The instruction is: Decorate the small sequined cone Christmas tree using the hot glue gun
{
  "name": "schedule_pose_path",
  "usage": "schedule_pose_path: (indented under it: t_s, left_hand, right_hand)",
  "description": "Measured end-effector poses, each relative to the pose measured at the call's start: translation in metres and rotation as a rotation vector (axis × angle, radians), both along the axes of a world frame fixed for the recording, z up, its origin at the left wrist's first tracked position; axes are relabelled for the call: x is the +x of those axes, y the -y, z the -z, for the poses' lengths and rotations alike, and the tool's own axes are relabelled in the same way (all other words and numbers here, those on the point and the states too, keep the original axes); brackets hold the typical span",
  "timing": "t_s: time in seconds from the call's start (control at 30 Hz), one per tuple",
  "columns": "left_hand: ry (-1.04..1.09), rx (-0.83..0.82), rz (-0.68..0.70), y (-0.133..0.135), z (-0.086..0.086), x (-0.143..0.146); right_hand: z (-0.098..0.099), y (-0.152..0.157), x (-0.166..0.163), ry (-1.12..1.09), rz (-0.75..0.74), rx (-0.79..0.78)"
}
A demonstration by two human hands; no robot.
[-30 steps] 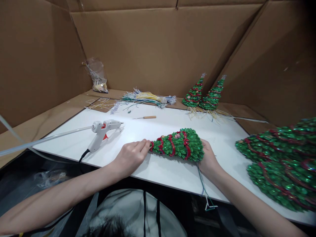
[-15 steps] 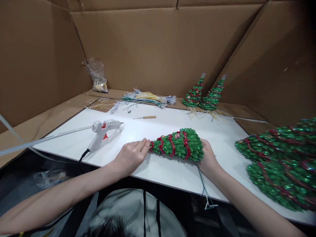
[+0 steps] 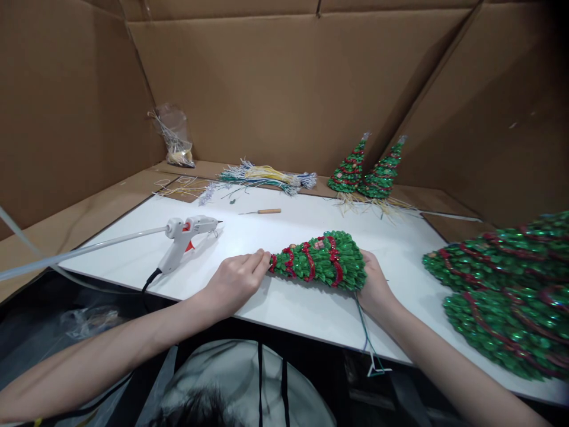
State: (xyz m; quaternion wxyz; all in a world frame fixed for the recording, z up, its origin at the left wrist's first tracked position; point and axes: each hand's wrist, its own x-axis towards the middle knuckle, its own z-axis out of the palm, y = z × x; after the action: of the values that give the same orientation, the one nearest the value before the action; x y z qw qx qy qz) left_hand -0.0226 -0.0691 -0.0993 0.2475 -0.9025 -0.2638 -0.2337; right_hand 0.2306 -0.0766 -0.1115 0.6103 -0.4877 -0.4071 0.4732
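Note:
A small green sequin tree (image 3: 322, 259) with red garland lies on its side on the white board (image 3: 284, 237), tip pointing left. My left hand (image 3: 233, 281) pinches the tip, fingers closed on it. At the wide base my right hand (image 3: 374, 283) cups the tree, its fingers mostly hidden behind the sequins. Thin wires (image 3: 367, 341) trail from the base over the board's near edge.
A white glue gun (image 3: 186, 234) with a long glue stick lies to the left. A wooden-handled awl (image 3: 262, 211), a wire bundle (image 3: 262, 176) and a plastic bag (image 3: 175, 136) lie farther back. Two upright small trees (image 3: 367, 169) stand at the back; piled trees (image 3: 507, 290) fill the right. Cardboard walls surround.

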Motion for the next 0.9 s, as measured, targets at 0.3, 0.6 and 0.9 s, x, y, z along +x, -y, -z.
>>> schedule_pose_path:
  t_s: [0.3,0.6,0.9]
  left_hand:
    - [0.009,-0.012,0.004,0.001,-0.0011,0.0004]
    - [0.031,-0.026,0.016,0.0003,-0.0007,-0.0008]
    - [0.032,-0.048,0.019,0.0006,0.0014,-0.0021]
  right_hand:
    - [0.0,0.0003,-0.0002,-0.005,-0.005,-0.001]
    - [-0.0035,0.0013,-0.0018,0.004,-0.007,-0.004]
    - [-0.0033,0.0012,-0.0012,-0.007,0.001,-0.017]
